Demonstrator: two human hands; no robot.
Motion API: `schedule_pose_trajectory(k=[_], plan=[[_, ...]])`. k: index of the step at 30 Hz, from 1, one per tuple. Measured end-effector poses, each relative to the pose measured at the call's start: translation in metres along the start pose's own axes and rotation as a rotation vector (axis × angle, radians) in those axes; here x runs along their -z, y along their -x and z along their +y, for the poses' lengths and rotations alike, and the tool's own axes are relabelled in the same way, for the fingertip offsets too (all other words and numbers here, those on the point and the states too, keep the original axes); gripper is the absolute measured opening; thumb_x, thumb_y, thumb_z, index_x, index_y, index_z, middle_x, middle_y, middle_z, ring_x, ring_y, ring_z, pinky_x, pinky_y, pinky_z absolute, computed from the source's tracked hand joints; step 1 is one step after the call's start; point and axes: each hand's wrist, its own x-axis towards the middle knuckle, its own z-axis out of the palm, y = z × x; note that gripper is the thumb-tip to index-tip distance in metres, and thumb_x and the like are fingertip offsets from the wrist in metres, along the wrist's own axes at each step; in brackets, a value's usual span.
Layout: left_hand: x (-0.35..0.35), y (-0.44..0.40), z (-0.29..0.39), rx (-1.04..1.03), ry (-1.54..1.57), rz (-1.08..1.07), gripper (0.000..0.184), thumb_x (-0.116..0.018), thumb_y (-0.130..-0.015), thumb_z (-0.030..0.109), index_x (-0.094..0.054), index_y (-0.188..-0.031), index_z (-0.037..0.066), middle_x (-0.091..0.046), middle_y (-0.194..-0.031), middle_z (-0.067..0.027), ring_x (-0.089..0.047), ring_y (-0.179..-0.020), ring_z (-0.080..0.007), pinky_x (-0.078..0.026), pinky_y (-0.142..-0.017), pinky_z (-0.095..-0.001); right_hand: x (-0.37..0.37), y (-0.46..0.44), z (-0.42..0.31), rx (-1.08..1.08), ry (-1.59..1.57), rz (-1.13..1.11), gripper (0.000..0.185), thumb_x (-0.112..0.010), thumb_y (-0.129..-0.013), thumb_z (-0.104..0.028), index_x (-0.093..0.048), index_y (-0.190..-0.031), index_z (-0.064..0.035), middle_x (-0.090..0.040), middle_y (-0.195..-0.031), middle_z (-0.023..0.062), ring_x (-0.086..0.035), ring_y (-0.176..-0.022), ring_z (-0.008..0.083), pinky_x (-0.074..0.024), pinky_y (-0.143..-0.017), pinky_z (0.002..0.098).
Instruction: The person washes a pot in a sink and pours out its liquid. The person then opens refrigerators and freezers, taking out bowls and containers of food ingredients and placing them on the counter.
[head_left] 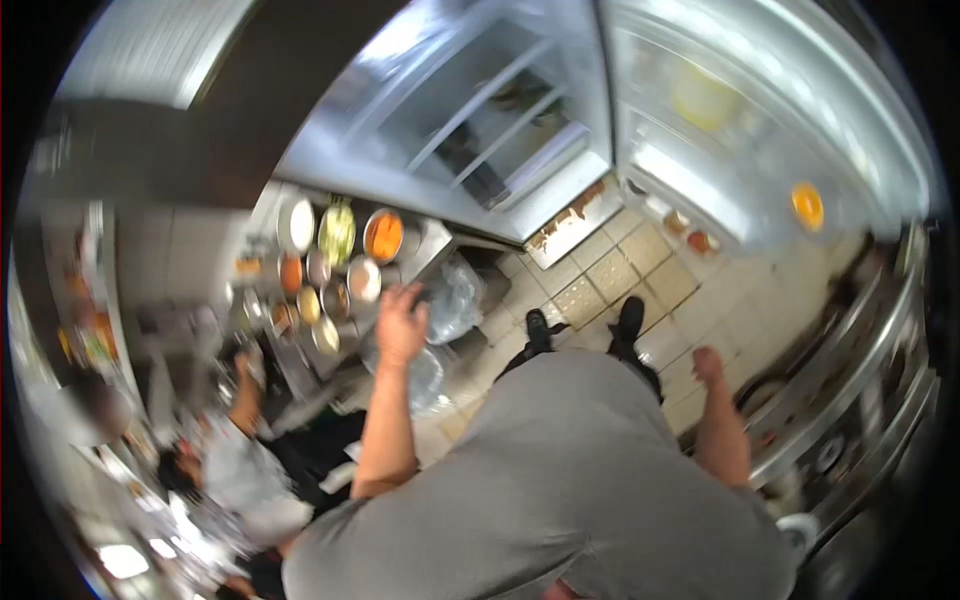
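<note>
My left hand (402, 325) reaches out with its fingers apart and nothing in it. It is beside several round metal containers on a counter, nearest to one with pale contents (365, 278). Further along stand a container of orange pieces (383, 236), one of light green pieces (337, 236) and one with white contents (297, 225). Clear plastic bags (455, 300) hang or lie just beyond the hand; which, I cannot tell. Low over the floor on the other side, my right hand (708, 365) has its fingers loosely curled, with no object showing in it.
Ahead, a tall refrigerator (510, 130) stands open, its door (760, 150) swung to the right. Tiled floor (610, 275) lies around my feet. A metal-edged cooking unit (850, 380) runs along the right. At the left a co-worker (245, 465) stands by the counter, one arm extended.
</note>
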Motion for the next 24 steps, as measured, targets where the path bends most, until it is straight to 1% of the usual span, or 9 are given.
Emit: schedule_pose_trajectory(k=[1,5,7,9,10,16,18,20,24], plan=[[-0.003,-0.012,0.037,-0.073,-0.038,-0.101,0.038,-0.073,-0.085,0.016,-0.068,-0.122,0.009,-0.062,-0.129,-0.0201,-0.057,-0.122,-0.0376,-0.045,-0.107,-0.043,0.043,0.049,-0.098,-0.334,-0.153,0.005,0.037,-0.058,-0.096,-0.027,-0.061,-0.121,0.0005,-0.067,-0.083,0.0127,-0.065,-0.064,0.0243,-0.0555,-0.055,0.0389],[-0.002,-0.075,0.12,-0.225,-0.071,-0.303,0.042,-0.074,-0.086,0.019,-0.066,-0.125,0.009,-0.055,-0.14,-0.0232,-0.053,-0.129,-0.0402,-0.043,-0.109,-0.0433,0.06,0.045,-0.101,-0.335,-0.43,0.247,0.027,-0.058,-0.094,-0.019,-0.063,-0.114,-0.0027,-0.063,-0.076,0.0073,-0.061,-0.059,0.0183,-0.0492,-0.047,0.0334],[0.006,-0.113,0.144,-0.319,-0.089,-0.273,0.042,-0.074,-0.086,0.019,-0.066,-0.126,0.008,-0.055,-0.139,-0.0241,-0.053,-0.128,-0.0415,-0.043,-0.109,-0.0441,0.058,0.045,-0.098,-0.318,-0.549,0.273,0.025,-0.058,-0.094,-0.019,-0.063,-0.113,-0.0036,-0.062,-0.077,0.0065,-0.06,-0.058,0.0173,-0.0479,-0.046,0.0325],[0.006,-0.154,0.162,-0.293,-0.052,-0.227,0.045,-0.074,-0.088,0.018,-0.063,-0.129,0.006,-0.059,-0.136,-0.0205,-0.064,-0.113,-0.0349,-0.054,-0.094,-0.0392,0.051,0.045,-0.093,-0.297,-0.65,0.304,0.024,-0.057,-0.093,-0.019,-0.063,-0.112,-0.0045,-0.061,-0.077,0.0057,-0.059,-0.058,0.0163,-0.0466,-0.045,0.0317],[0.002,-0.177,0.163,-0.283,-0.03,-0.225,0.051,-0.072,-0.09,0.021,-0.057,-0.136,0.004,-0.059,-0.137,-0.0203,-0.065,-0.111,-0.0318,-0.053,-0.094,-0.0389,0.045,0.046,-0.088,-0.315,-0.677,0.316,0.024,-0.057,-0.093,-0.019,-0.063,-0.112,-0.0052,-0.061,-0.077,0.0057,-0.059,-0.058,0.0165,-0.0468,-0.045,0.0318],[-0.026,-0.318,0.202,0.012,0.237,-0.101,0.085,-0.073,-0.09,0.034,-0.029,-0.155,0.003,-0.046,-0.147,-0.0297,-0.053,-0.132,-0.0368,-0.045,-0.106,-0.04,-0.011,0.085,-0.045,-0.415,-0.779,0.222,0.021,-0.055,-0.093,-0.027,-0.06,-0.097,-0.0071,-0.057,-0.075,0.0056,-0.06,-0.06,0.0201,-0.0483,-0.045,0.035],[-0.046,-0.374,0.2,0.006,0.173,-0.045,0.09,-0.074,-0.088,0.039,-0.028,-0.155,0.001,-0.043,-0.149,-0.0301,-0.047,-0.137,-0.0392,-0.039,-0.112,-0.0402,-0.025,0.114,-0.051,-0.504,-0.829,0.318,0.024,-0.055,-0.093,-0.026,-0.06,-0.086,-0.0045,-0.06,-0.071,0.0097,-0.059,-0.052,0.0216,-0.0467,-0.042,0.035],[-0.069,-0.425,0.196,-0.089,0.163,0.043,0.094,-0.073,-0.086,0.043,-0.028,-0.154,-0.002,-0.039,-0.152,-0.0315,-0.042,-0.14,-0.0416,-0.035,-0.116,-0.0414,-0.029,0.143,-0.05,-0.559,-0.819,0.263,0.013,-0.052,-0.091,-0.024,-0.055,-0.086,-0.0121,-0.053,-0.071,0.0051,-0.056,-0.056,0.0203,-0.0444,-0.044,0.0328],[-0.107,-0.514,0.2,-0.018,0.116,0.198,0.084,-0.073,-0.086,0.043,-0.039,-0.15,0.001,-0.039,-0.154,-0.0277,-0.041,-0.141,-0.0403,-0.033,-0.117,-0.043,-0.019,0.185,-0.062,-0.75,-0.984,0.3,0.011,-0.05,-0.089,-0.02,-0.048,-0.079,-0.0147,-0.047,-0.067,0.0024,-0.047,-0.05,0.017,-0.0378,-0.042,0.0304]])
